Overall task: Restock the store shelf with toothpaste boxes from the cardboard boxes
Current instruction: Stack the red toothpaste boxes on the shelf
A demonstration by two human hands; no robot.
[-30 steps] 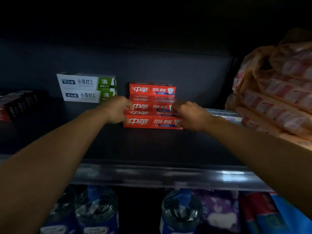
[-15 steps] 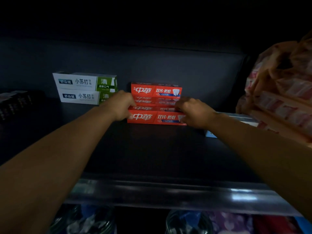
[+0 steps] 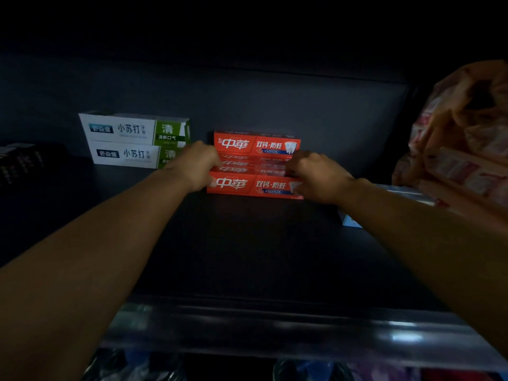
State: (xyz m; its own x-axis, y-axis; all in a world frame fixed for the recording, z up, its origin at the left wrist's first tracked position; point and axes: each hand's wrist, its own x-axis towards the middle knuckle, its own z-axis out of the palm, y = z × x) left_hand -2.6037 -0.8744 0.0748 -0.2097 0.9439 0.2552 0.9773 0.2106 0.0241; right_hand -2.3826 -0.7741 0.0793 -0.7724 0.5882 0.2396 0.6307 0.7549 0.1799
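Observation:
Several red toothpaste boxes (image 3: 255, 166) lie in a stepped stack on the dark shelf (image 3: 247, 243), their printed fronts facing me. My left hand (image 3: 196, 167) grips the left ends of the front boxes with curled fingers. At the right ends, my right hand (image 3: 316, 178) holds the same boxes, covering part of the front box's label. Two white and green toothpaste boxes (image 3: 132, 140) are stacked to the left, just behind my left hand.
An orange plastic bag of packaged goods (image 3: 461, 149) fills the shelf's right end. A pale box (image 3: 350, 221) lies under my right forearm. Dark boxes (image 3: 22, 163) sit at the far left. The shelf's shiny front rail (image 3: 275, 328) runs below, with bottles beneath it.
Both hands have pushed the red boxes back into the shelf, closing up the stepped rows. The view has tilted up, so the lower shelf has nearly left the frame.

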